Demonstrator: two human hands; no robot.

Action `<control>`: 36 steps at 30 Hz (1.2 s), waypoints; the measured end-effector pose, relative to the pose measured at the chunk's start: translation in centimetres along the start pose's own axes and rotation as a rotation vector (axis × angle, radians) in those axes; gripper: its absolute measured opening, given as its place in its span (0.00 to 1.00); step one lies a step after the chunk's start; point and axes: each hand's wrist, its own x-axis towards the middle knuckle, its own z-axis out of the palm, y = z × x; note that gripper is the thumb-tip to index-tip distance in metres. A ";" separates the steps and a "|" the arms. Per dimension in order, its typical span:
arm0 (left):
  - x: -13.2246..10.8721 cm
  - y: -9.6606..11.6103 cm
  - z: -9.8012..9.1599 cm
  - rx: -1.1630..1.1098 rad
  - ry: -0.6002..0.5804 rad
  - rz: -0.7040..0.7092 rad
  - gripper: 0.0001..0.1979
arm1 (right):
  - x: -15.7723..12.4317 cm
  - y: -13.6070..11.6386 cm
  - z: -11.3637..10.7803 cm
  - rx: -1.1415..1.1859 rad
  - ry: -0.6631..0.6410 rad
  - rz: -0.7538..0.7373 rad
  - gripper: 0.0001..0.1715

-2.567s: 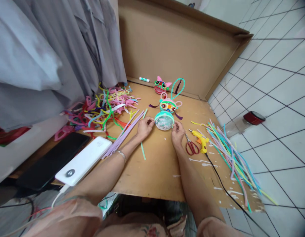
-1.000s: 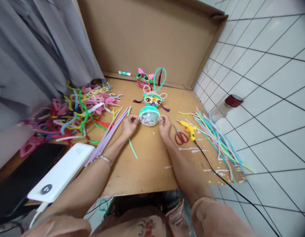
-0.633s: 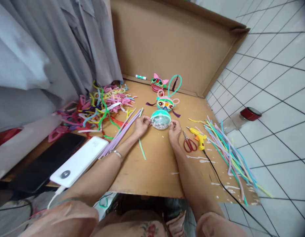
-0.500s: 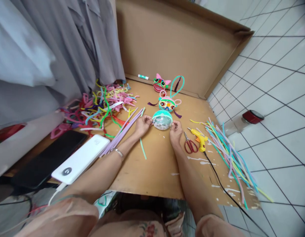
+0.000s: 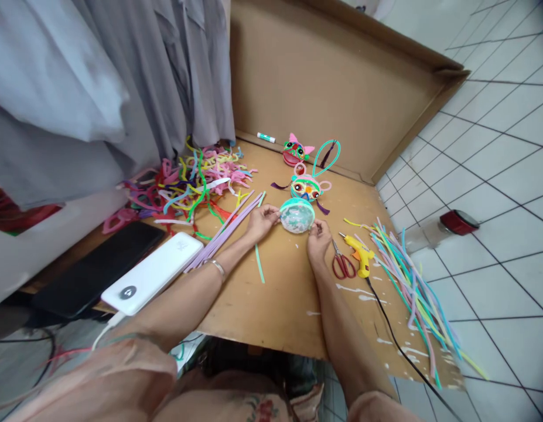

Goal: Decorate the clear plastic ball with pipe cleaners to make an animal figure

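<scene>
Between my two hands is a clear plastic ball with turquoise pipe cleaner round its upper rim. My left hand pinches its left edge with thumb and finger. On the right edge, my right hand grips it the same way. Right behind the ball stands a decorated animal-face ball with pink ring ears and purple tassels. Farther back sits another animal head with pink pointed ears and a red mouth. A turquoise loop rises beside them.
Scissors and a yellow glue gun lie right of my right hand. Pastel pipe cleaners spread at far right, purple ones at left near a tangled pile. A white power bank and black phone lie at left.
The whole view has shifted, so things appear a little farther right. The clear ball is tilted more, its turquoise rim sitting differently, while both hands keep hold of it.
</scene>
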 end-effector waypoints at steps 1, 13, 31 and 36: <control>0.0 -0.1 0.0 0.029 0.010 0.007 0.08 | -0.1 0.0 0.0 -0.011 -0.004 -0.004 0.13; -0.4 -0.1 -0.6 0.583 0.025 0.292 0.14 | -0.2 -0.3 -0.5 -0.075 -0.005 -0.059 0.14; 0.4 -0.7 0.3 0.249 0.010 0.129 0.12 | 0.7 1.7 0.0 -0.070 -0.030 -0.021 0.19; 0.0 -0.3 0.6 0.193 0.013 0.088 0.13 | 0.8 1.5 0.0 -0.047 -0.042 -0.014 0.20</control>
